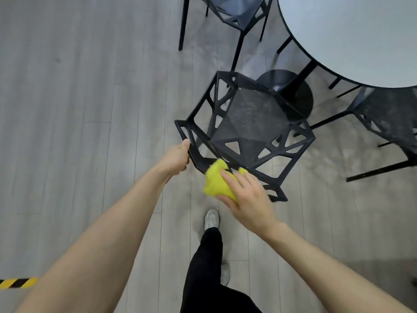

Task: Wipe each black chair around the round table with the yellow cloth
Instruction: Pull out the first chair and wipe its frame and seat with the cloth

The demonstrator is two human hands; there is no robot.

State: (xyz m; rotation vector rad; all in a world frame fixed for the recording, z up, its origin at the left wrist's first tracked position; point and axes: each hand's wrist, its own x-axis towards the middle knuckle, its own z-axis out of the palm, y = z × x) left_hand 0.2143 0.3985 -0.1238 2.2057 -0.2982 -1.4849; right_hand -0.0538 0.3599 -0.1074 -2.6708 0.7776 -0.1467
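right hand point(247, 197) wiping the back rail of the near chair point(246, 129) with the yellow cloth point(215, 182), left hand point(177, 155) steadying it.

cloth is bunched, gripped between right thumb and fingers, pressed on the top edge of the chair back closest to the camera. left hand is clenched round the left end of that same rail, thumb on top. chair is black with an open lattice frame, seat facing the round table point(352, 32), whose pale top sits upper right on a black pedestal base point(293, 91). second black chair point(228, 12) at top, tucked beside the table; third chair point(388, 118) at right edge, partly under the tabletop. grey plank floor point(79, 98); yellow-black tape strip point(18, 283) lower left. one dark trouser leg and pale shoe point(211, 219) below the hands.
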